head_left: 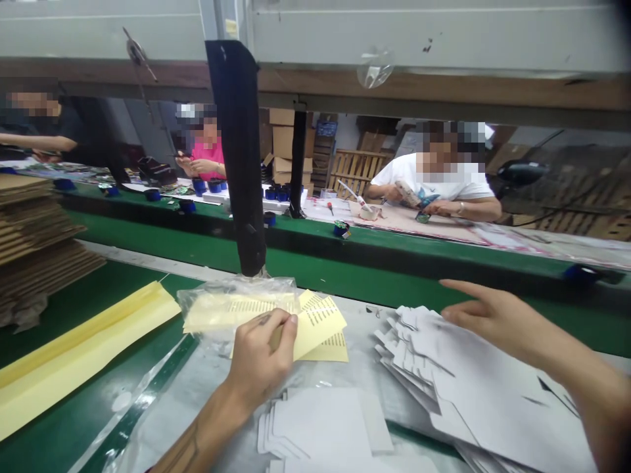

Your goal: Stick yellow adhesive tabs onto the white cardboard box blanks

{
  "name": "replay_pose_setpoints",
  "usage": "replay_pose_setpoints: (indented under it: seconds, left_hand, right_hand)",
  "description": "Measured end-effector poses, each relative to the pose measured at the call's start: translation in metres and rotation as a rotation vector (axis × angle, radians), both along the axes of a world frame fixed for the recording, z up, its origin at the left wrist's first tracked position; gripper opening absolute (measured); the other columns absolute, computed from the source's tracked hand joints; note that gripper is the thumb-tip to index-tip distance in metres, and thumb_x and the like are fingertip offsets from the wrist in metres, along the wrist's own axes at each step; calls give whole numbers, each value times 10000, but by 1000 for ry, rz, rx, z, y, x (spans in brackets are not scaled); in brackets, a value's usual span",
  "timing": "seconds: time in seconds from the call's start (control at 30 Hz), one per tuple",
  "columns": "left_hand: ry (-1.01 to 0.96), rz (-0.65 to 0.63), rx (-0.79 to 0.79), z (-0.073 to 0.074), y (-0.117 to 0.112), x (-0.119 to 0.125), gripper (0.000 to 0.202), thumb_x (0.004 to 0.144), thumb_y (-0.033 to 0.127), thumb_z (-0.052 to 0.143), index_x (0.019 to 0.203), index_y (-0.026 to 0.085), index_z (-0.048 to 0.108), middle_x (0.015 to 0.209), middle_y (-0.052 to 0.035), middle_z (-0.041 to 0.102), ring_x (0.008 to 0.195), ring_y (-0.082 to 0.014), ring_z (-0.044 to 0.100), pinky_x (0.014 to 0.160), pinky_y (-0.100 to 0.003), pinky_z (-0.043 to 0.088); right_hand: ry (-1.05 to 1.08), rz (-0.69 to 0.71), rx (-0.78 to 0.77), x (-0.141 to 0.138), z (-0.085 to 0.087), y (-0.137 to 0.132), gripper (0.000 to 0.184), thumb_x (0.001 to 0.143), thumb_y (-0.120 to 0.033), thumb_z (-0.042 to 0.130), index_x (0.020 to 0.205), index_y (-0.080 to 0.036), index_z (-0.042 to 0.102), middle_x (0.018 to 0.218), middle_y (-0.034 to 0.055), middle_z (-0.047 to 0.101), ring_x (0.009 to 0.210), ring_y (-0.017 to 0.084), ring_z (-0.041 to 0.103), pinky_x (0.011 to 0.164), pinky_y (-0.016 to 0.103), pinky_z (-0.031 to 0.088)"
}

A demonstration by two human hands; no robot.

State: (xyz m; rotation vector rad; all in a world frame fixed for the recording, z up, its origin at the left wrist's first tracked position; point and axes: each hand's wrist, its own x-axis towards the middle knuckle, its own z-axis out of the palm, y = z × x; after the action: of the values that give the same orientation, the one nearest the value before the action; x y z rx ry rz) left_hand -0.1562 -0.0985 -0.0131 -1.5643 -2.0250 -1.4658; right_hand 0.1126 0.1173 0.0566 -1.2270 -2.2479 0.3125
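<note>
My left hand (261, 355) is closed in a pinch on a yellow printed slip (320, 322), lifted off a small pile of the same slips (231, 310) that lie partly inside a clear plastic bag (236, 289). My right hand (486, 315) is open, its fingers stretched out to the left, hovering over the far edge of a fanned stack of white die-cut cards (463, 374). A second, smaller pile of white cards (320, 427) lies near me, between my two arms.
Long yellow paper sheets (83, 348) lie at the left on the green belt (320, 269). Stacked flat cardboard (34, 236) fills the far left. A black post (241, 157) stands just behind the slips. Three people work across the belt, with blue tape rolls (340, 228) and papers around them.
</note>
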Motion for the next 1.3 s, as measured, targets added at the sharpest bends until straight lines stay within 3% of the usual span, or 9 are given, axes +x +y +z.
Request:
replay_pose_setpoints:
  seconds: [0.13, 0.27, 0.37, 0.47, 0.6, 0.77, 1.07, 1.17, 1.3]
  left_hand:
    - [26, -9, -3, -1, 1, 1, 250, 913, 218, 491, 684, 183, 585, 603, 20, 600, 564, -121, 582, 548, -226, 415]
    - [70, -40, 18, -2, 1, 2, 231, 910, 194, 498, 699, 174, 590, 627, 13, 615, 576, -116, 594, 573, -221, 427]
    - [95, -45, 24, -3, 2, 1, 227, 911, 187, 501, 704, 169, 591, 631, 8, 614, 583, -117, 597, 581, -221, 430]
    - [97, -34, 29, -4, 3, -1, 224, 910, 174, 500, 705, 167, 591, 633, 4, 616, 588, -118, 600, 583, -223, 433]
    - [113, -60, 25, -6, 3, 0, 217, 911, 160, 492, 713, 169, 580, 628, 5, 607, 583, -122, 585, 582, -238, 425]
    - [129, -92, 9, -10, 2, 4, 213, 913, 161, 498, 714, 175, 572, 624, 11, 593, 560, -119, 560, 555, -250, 401]
    - [76, -81, 23, -6, 1, 7, 228, 909, 172, 491, 696, 175, 571, 616, 8, 602, 570, -126, 584, 565, -246, 424]
    - [78, -87, 19, -5, 0, 7, 232, 908, 162, 478, 694, 168, 567, 614, -4, 605, 563, -133, 580, 556, -258, 420]
    - [123, -171, -1, -5, -1, 7, 229, 902, 137, 459, 702, 165, 567, 603, -13, 604, 548, -144, 562, 546, -278, 402]
  right_hand:
    - [-228, -133, -76, -13, 14, -23, 585, 819, -450, 537, 1369, -251, 506, 1050, 100, 751, 877, 336, 713, 626, 401, 540]
    - [-207, 73, -86, -23, 17, -50, 616, 748, -533, 612, 1335, -375, 513, 1217, 31, 686, 1015, 313, 684, 764, 421, 570]
    - [-403, 282, -43, -11, -8, -58, 854, 604, -421, 756, 1400, -421, 445, 1414, -1, 545, 1256, 347, 537, 987, 484, 485]
    - [-494, 270, 116, 23, -46, -60, 1157, 516, -366, 797, 1514, -391, 213, 1563, 44, 327, 1370, 395, 383, 1048, 531, 417]
    - [-413, 262, 291, 76, -86, -61, 1409, 396, -609, 829, 1535, -368, 34, 1555, 107, 326, 1332, 461, 404, 1012, 589, 420]
    - [-440, 110, 284, 98, -108, -60, 1128, 653, -603, 696, 1531, -347, 35, 1445, 139, 495, 1201, 434, 561, 912, 561, 519]
    - [-493, -50, 230, 71, -101, -50, 629, 714, -708, 523, 1142, -252, 588, 1229, 180, 654, 1094, 462, 622, 827, 596, 552]
    - [-538, -104, 197, 65, -94, -47, 624, 677, -741, 546, 1023, -229, 630, 1101, 217, 690, 1020, 487, 645, 813, 607, 546]
    - [-401, -45, 236, 34, -69, -66, 856, 712, -680, 597, 1384, -174, 439, 1346, 218, 567, 1167, 452, 581, 895, 569, 542]
